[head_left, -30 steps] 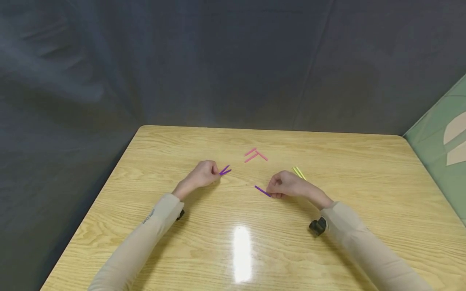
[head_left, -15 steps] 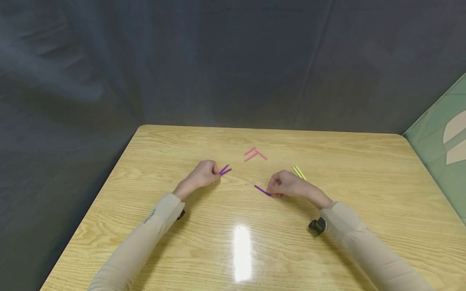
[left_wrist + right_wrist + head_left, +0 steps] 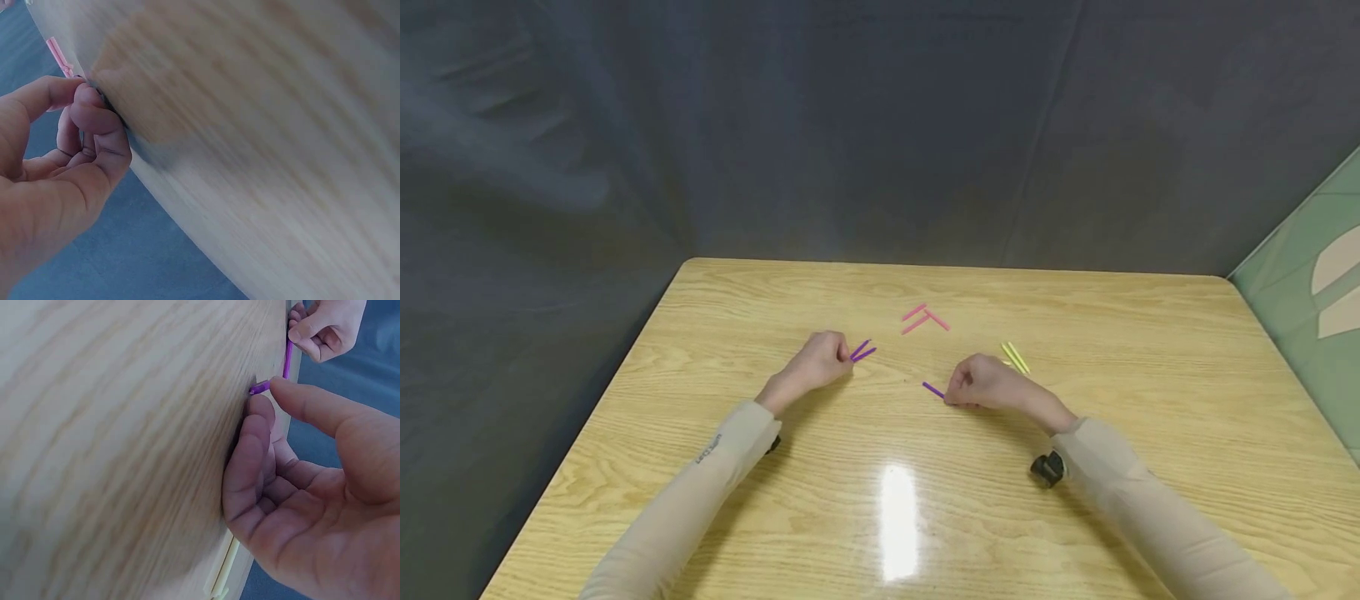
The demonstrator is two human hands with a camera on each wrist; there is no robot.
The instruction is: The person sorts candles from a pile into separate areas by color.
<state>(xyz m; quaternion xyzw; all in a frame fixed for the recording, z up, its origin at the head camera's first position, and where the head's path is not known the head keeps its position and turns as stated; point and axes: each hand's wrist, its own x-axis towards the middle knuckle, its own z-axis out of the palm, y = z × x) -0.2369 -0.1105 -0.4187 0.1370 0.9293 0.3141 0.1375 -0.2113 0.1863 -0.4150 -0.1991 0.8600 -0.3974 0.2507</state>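
Purple stick [image 3: 932, 389], right hand [image 3: 981, 385] fingers pinching

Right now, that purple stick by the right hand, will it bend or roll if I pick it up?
The purple stick looks thin and straight where it lies flat on the table, so it is probably stiff and very light. It seems round, so a nudge from the right hand could roll it. The glossy tabletop may make so slim a stick hard to pinch up.
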